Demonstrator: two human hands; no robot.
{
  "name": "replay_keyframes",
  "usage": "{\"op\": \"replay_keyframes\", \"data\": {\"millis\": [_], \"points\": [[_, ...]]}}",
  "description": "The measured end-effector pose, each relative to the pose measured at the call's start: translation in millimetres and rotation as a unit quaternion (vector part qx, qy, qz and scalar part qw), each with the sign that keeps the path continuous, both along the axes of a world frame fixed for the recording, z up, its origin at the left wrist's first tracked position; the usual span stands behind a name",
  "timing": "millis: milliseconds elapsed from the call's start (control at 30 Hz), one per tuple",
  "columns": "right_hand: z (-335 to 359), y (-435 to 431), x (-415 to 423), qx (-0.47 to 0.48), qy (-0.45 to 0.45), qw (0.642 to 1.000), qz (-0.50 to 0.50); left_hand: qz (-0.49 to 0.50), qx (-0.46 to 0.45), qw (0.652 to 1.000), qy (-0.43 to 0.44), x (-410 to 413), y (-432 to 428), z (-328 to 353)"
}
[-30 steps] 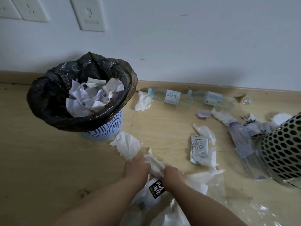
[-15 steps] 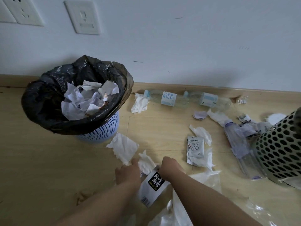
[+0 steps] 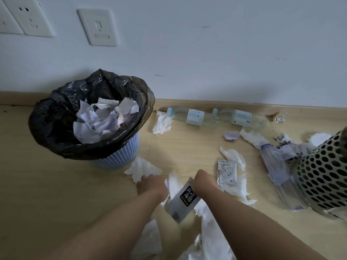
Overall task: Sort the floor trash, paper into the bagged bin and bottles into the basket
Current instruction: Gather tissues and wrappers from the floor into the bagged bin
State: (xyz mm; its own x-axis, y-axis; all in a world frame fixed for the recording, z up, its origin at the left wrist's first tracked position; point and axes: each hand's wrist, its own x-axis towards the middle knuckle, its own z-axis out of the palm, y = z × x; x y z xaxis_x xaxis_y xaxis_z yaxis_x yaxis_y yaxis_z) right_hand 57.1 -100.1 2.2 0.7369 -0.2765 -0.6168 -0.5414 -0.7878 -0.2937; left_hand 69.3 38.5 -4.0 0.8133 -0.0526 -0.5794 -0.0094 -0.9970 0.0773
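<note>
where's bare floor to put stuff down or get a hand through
Bare floor lies left of the bagged bin and on its near left side. A smaller patch sits between the bin, the two bottles by the wall and the wipe packet. Crowded: paper round the left hand and right hand, and from the packet across to the basket.

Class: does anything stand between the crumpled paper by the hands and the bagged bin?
Nothing visible blocks it. Only a flat white tissue lies between that crumpled white paper and the open black-bagged blue bin.
</note>
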Motion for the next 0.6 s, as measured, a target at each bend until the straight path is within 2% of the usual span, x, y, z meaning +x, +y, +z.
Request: {"op": "replay_keyframes", "data": {"millis": [100, 233, 467, 600], "points": [[4.2, -3.2, 9.9, 0.024, -0.046, 0.996, -0.069, 0.044, -0.087, 0.995, 0.011, 30.3, -8.7, 23.1], [11.1, -8.0, 21.6, 0.058, -0.131, 0.976, -0.162, 0.052, -0.17, 0.984, -0.025, 50.1, -9.6, 48.8], [40.7, -8.1, 45.1, 0.142, -0.285, 0.896, -0.309, 0.085, -0.276, 0.95, -0.117, 67.6, -5.6, 91.6], [60.4, -3.9, 54.1, 0.141, -0.319, 0.882, -0.318, 0.177, -0.361, 0.912, -0.077, 77.6, 4.4, 111.2]]}}
